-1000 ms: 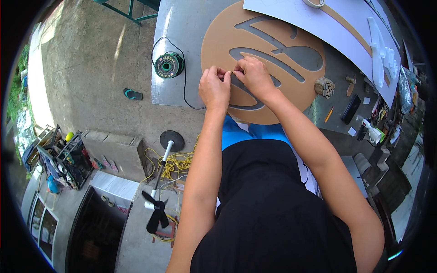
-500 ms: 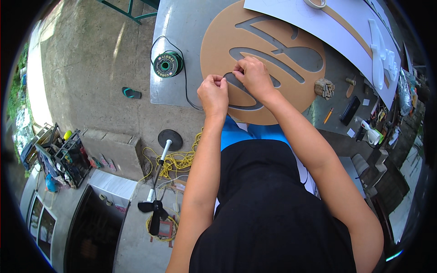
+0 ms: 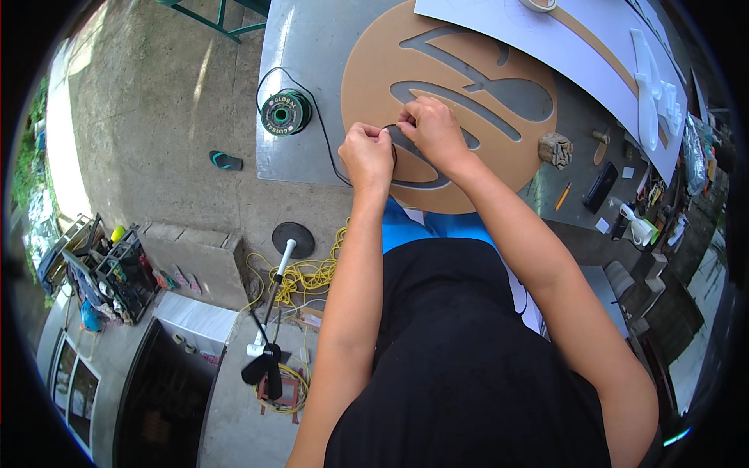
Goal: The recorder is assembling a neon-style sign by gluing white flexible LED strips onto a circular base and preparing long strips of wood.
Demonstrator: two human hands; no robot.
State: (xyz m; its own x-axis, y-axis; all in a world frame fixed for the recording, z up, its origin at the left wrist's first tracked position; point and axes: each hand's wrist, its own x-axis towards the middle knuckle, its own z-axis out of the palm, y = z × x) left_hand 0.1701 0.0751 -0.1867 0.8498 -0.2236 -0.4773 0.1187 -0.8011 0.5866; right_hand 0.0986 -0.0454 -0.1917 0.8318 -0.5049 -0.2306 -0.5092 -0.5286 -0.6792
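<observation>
A round tan board (image 3: 363, 78) with curved cut-out slots lies on the metal table. Above its near left part, my left hand (image 3: 368, 158) pinches a thin black cord (image 3: 322, 140) between thumb and fingertips. Close beside it, my right hand (image 3: 434, 132) is closed in a pinch at the same short stretch of cord, its fingertips partly hiding the cord. From a green and black spool (image 3: 286, 112) to the left, the cord loops round and passes down to my left hand.
White sheeting (image 3: 499, 31) with a tape roll (image 3: 538, 3) covers the far right. A bundle of short sticks (image 3: 555, 150), a pencil (image 3: 562, 196) and a dark phone-like object (image 3: 600, 187) lie at right. Below left stand a fan (image 3: 269, 366) and coiled yellow rope (image 3: 308, 277).
My left hand has tilted slightly and shifted a little right, and the cord beside it has moved. The right hand stays nearly in place. The fan blades have turned.
</observation>
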